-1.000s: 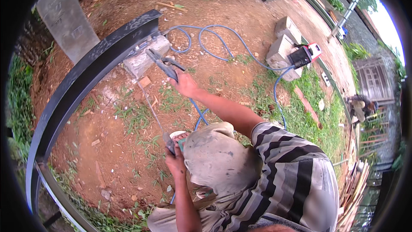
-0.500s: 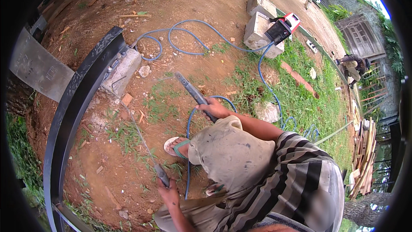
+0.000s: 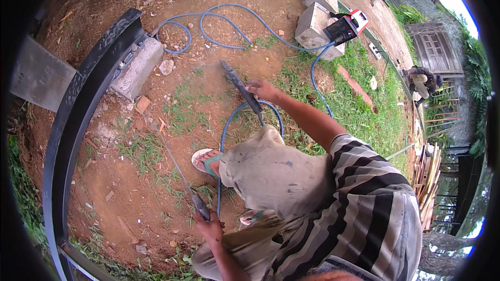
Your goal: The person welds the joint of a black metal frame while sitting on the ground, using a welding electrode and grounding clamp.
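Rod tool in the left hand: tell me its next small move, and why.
Perhaps raise the rod tool slightly toward the block: the left hand grips its handle, its shaft points that way, and the right hand holds the dark holder clear of the beam.

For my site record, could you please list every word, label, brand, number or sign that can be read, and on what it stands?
No text can be read.
Grey plate: faint marks, too blurred.
Red-and-black machine: any lettering is too small.
Dark tool in the right hand: none visible.
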Demonstrator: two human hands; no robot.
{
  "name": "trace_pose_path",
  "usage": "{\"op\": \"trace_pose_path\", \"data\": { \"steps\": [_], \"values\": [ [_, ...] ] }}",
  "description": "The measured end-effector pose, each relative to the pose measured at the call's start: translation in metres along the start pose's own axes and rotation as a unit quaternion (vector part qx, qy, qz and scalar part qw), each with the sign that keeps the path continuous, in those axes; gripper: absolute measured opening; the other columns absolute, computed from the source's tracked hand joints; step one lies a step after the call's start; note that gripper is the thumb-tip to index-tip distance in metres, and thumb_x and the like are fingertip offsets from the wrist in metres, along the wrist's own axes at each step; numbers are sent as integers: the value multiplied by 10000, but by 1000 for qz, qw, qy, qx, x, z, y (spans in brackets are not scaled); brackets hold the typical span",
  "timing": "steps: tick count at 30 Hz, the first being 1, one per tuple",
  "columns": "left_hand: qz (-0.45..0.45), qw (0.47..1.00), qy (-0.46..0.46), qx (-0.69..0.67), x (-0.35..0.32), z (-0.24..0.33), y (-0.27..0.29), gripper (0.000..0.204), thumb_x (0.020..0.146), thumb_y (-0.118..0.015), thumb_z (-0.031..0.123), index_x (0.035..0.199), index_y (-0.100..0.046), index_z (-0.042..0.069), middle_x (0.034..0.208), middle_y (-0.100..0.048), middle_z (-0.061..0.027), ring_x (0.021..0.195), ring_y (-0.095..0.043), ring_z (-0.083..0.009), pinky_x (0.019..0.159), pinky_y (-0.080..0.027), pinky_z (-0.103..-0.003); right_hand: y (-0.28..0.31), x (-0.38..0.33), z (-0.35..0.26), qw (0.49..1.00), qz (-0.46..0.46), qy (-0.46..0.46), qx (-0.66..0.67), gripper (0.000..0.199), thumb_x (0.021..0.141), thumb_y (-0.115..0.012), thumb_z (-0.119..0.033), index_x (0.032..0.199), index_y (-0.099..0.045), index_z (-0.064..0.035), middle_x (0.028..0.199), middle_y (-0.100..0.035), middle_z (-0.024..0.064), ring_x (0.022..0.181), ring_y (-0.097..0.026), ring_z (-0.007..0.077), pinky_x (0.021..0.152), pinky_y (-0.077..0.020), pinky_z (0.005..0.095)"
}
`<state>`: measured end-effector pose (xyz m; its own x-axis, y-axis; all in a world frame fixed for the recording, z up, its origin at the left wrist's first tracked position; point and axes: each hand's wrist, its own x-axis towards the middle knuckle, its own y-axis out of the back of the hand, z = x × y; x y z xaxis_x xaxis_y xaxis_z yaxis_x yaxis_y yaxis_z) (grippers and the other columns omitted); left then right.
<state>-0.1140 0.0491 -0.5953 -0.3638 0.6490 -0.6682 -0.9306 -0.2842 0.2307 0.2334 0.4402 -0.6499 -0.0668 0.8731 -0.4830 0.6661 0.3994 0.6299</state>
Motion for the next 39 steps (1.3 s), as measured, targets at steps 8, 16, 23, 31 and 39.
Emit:
{"op": "trace_pose_path", "data": {
  "steps": [8,16,23,31,39],
  "values": [
    [89,984,119,-99,-96,26,-10,213,921,-663,153,1008,-569,-18,620,-548,-46,445,-511,-137,413,-440,-328,-4,-158,-29,981,-139,-30,-130,515,949,-677,-394,1369,-646,-98,1284,-697,206,1151,-694,315,994,-531,394],
    [122,947,202,-219,-257,84,-38,156,889,-610,90,999,-551,-3,677,-533,-58,466,-486,-151,410,-474,-342,167,-472,76,961,-151,-198,-122,382,934,-624,-432,1096,-770,-118,1100,-760,169,1045,-718,371,902,-549,466],
    [156,951,248,-98,-304,71,-33,308,904,-665,92,1170,-558,-23,784,-599,-88,502,-507,-165,397,-498,-347,345,-601,131,917,-113,-360,-132,391,946,-625,-405,1067,-757,-58,1029,-759,190,942,-731,310,834,-549,441],
    [220,919,303,-120,-318,137,-124,222,896,-716,88,1073,-592,36,699,-552,-48,462,-484,-154,407,-496,-357,466,-503,216,920,72,-383,-48,428,989,-603,-406,1068,-741,-9,980,-754,212,886,-732,283,795,-543,426],
    [237,879,408,-74,-403,242,-243,191,890,-662,132,953,-497,58,678,-511,-104,503,-501,-231,488,-545,-427,556,-282,297,911,180,-273,251,445,1024,-605,-343,1261,-674,26,1092,-746,176,960,-726,224,798,-549,336]
  ]
}}
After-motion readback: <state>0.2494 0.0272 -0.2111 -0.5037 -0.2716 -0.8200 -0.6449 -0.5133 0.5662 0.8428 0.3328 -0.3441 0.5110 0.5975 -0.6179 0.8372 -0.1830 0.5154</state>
